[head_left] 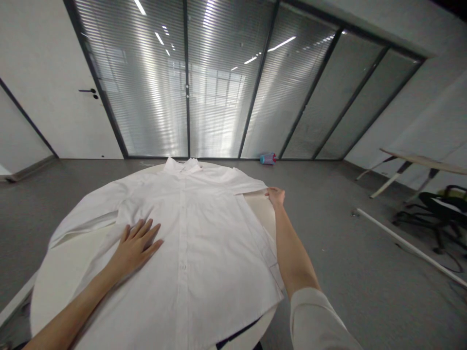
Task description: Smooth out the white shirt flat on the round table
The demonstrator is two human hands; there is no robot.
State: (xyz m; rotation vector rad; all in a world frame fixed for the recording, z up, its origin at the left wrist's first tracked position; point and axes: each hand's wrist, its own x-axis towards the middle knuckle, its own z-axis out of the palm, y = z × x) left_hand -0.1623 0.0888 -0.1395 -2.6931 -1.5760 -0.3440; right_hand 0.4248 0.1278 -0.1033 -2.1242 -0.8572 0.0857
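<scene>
Two bare hands rest on a white button-up shirt (204,253), its long axis running away toward the collar (182,165): left hand (136,245) flat, fingers spread; right hand (275,196) nearer the collar, fingers bunched at the shirt's far right side, any pinch unclear.

White shirt (215,253): matt woven cloth, prob. cotton, lightly creased; btns (182,267) smooth, look like plastic. Round bench (62,287): smooth matt cream top, material unclear. Carpet (65,194): grey, matt, rough. Glass partition (219,97): glossy, w/ dark metal frames (186,82). Door handle (87,91): dark, smooth, prob. metal.
</scene>
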